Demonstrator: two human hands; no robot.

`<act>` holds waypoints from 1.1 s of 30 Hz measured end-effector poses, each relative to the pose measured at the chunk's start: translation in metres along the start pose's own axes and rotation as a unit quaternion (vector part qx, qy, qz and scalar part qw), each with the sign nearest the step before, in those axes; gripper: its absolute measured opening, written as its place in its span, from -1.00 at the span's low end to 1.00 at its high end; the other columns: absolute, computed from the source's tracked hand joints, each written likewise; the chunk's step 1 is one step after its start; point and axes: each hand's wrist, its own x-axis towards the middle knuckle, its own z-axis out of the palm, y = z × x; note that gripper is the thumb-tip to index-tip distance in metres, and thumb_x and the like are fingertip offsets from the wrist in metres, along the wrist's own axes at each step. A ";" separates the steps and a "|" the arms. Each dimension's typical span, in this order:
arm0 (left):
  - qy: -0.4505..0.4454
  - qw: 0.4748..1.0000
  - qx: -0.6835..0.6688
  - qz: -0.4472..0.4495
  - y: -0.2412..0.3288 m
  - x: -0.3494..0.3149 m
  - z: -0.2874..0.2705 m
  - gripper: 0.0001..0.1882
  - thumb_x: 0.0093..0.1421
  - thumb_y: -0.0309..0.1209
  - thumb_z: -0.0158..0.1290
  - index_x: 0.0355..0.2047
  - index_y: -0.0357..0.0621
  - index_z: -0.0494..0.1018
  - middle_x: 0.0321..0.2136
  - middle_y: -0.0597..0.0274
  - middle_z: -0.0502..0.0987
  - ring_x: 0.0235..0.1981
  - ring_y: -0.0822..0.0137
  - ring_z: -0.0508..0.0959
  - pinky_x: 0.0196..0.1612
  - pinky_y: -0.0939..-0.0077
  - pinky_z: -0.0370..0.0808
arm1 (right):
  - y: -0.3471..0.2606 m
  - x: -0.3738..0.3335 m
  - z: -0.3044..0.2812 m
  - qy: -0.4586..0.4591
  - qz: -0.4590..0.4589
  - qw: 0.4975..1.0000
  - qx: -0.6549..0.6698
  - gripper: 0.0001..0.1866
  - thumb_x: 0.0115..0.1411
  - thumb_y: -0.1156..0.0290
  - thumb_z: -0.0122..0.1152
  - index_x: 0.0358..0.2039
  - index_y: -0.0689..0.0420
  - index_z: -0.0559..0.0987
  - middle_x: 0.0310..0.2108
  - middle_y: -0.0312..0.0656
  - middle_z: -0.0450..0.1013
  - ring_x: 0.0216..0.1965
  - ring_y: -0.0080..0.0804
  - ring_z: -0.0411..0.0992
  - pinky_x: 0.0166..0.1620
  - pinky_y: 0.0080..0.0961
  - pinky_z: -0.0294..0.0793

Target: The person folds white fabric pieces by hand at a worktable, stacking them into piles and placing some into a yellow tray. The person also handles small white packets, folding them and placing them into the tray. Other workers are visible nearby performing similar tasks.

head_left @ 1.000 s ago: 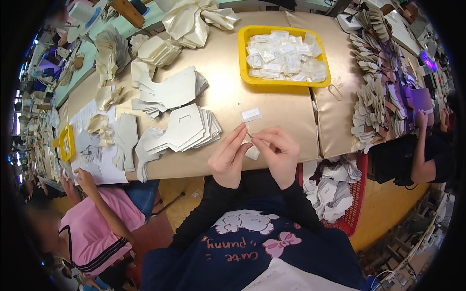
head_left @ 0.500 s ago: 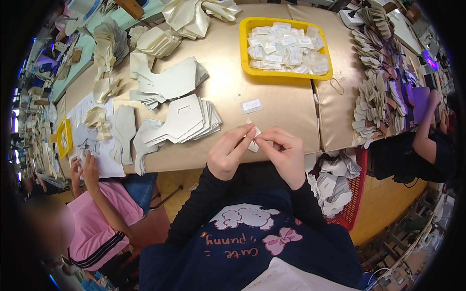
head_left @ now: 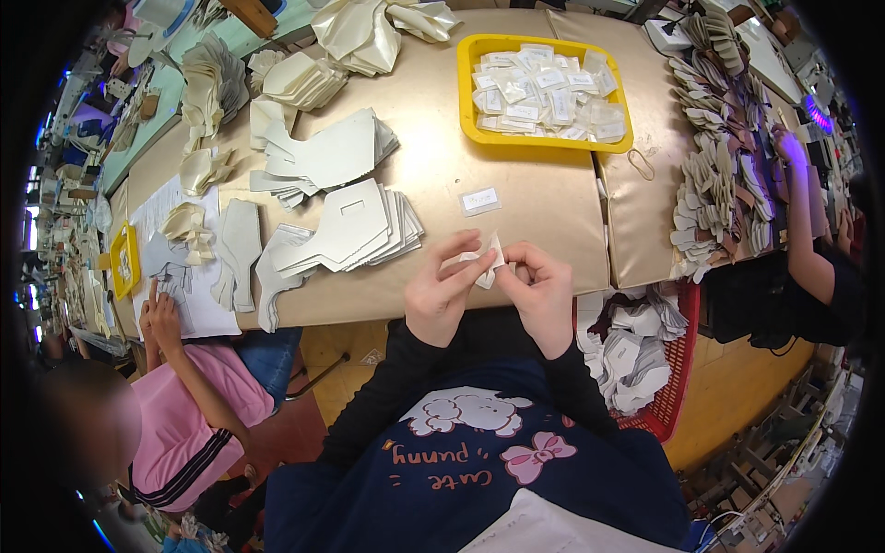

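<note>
Just past the table's near edge, my left hand point(head_left: 444, 293) and my right hand point(head_left: 538, 293) meet over a small folded white piece point(head_left: 493, 249), which looks like a label or its thin backing. The left thumb and a finger pinch it; the other left fingers are partly raised. My right thumb and curled fingers grip its right side. Beyond my hands a small white label point(head_left: 479, 200) lies flat on the table. Farther off stands a yellow tray point(head_left: 544, 143) full of similar small white labels.
Stacks of cut white pieces point(head_left: 355, 226) lie left of my hands. More cut pieces point(head_left: 714, 198) line the right side. A red basket point(head_left: 678, 369) of material stands below the table at right. A co-worker in a pink shirt point(head_left: 198, 387) works at left; another person's arm point(head_left: 807, 221) reaches in at right.
The white piece has turned and opened out between my fingers, and my left fingers have lifted and spread. At far right, the other person's arm has moved farther up over the pieces.
</note>
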 end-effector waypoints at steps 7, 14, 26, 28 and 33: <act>-0.007 0.998 -0.005 -0.056 -0.001 -0.001 -0.002 -0.60 0.08 -0.80 0.08 -0.08 -0.25 0.59 -0.17 0.08 0.53 -0.17 0.24 0.60 -0.17 0.49 0.59 | -0.003 -0.001 -0.003 -0.019 -0.015 1.000 0.018 -0.93 0.15 0.56 0.26 -0.36 0.26 0.65 -0.48 -0.36 0.46 -0.63 -0.76 0.08 -0.55 -0.69 0.06; -0.025 0.998 -0.005 -0.053 -0.003 0.001 -0.001 -0.61 0.10 -0.78 0.07 -0.05 -0.28 0.57 -0.16 0.06 0.53 -0.16 0.23 0.60 -0.14 0.47 0.61 | -0.005 0.000 -0.003 -0.012 -0.012 1.000 0.008 -0.90 0.13 0.56 0.30 -0.32 0.26 0.68 -0.44 -0.32 0.51 -0.63 -0.73 0.11 -0.56 -0.69 0.08; -0.044 0.990 0.128 0.043 -0.009 0.001 -0.005 -0.59 0.00 -0.74 0.11 -0.09 -0.28 0.58 -0.20 0.00 0.55 -0.21 0.15 0.61 -0.13 0.45 0.61 | -0.003 0.000 0.000 0.003 -0.029 0.999 -0.045 -0.92 0.09 0.55 0.32 -0.38 0.27 0.66 -0.50 -0.30 0.49 -0.67 -0.71 0.09 -0.59 -0.65 0.06; -0.042 0.989 0.132 0.045 -0.009 0.001 -0.005 -0.59 0.00 -0.74 0.12 -0.09 -0.28 0.58 -0.20 0.00 0.55 -0.21 0.15 0.61 -0.14 0.45 0.61 | -0.004 0.001 0.001 0.007 -0.029 0.998 -0.047 -0.93 0.09 0.56 0.32 -0.38 0.27 0.66 -0.50 -0.30 0.49 -0.67 -0.71 0.09 -0.59 -0.65 0.06; -0.037 0.988 0.141 0.052 -0.010 0.001 -0.002 -0.58 -0.02 -0.75 0.12 -0.09 -0.28 0.58 -0.20 0.00 0.55 -0.21 0.14 0.61 -0.15 0.43 0.62 | -0.005 -0.001 0.003 0.025 -0.038 0.997 -0.054 -0.94 0.07 0.56 0.30 -0.42 0.27 0.63 -0.50 -0.31 0.49 -0.68 -0.71 0.08 -0.59 -0.64 0.06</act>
